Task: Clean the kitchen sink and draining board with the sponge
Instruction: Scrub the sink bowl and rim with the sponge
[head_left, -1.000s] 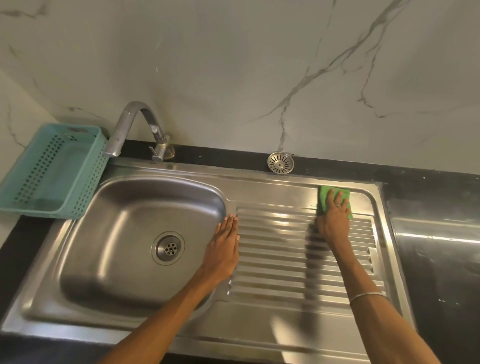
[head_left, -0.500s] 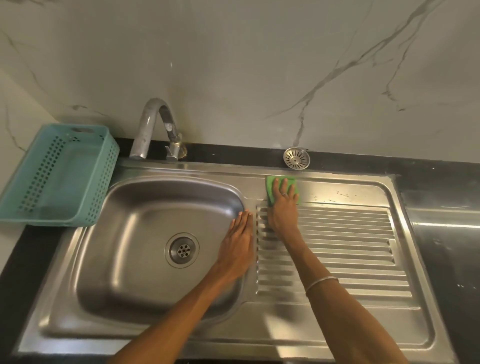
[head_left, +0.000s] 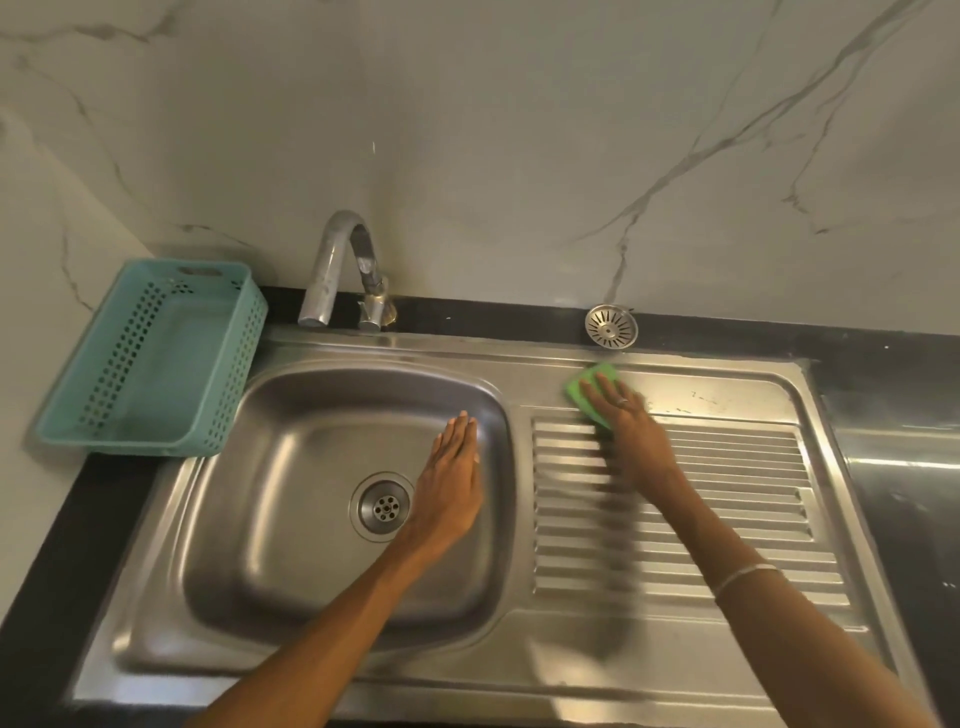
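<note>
A steel sink bowl (head_left: 291, 467) with a round drain (head_left: 382, 507) lies left of the ribbed draining board (head_left: 737, 499). My right hand (head_left: 631, 431) presses flat on a green sponge (head_left: 587, 387) at the board's far left corner, above the ribs. Most of the sponge is under my fingers. My left hand (head_left: 452, 483) is flat with its fingers together over the bowl's right side, holding nothing. I cannot tell whether it touches the steel.
A teal perforated basket (head_left: 156, 364) stands left of the sink. The curved tap (head_left: 343, 270) rises behind the bowl. A loose steel strainer (head_left: 611, 326) leans at the wall behind the board. Black countertop (head_left: 904, 493) runs to the right.
My right hand slid the sponge left along the board's far edge, then shifted a little back to the right. My left hand moved from the divider ridge to over the bowl.
</note>
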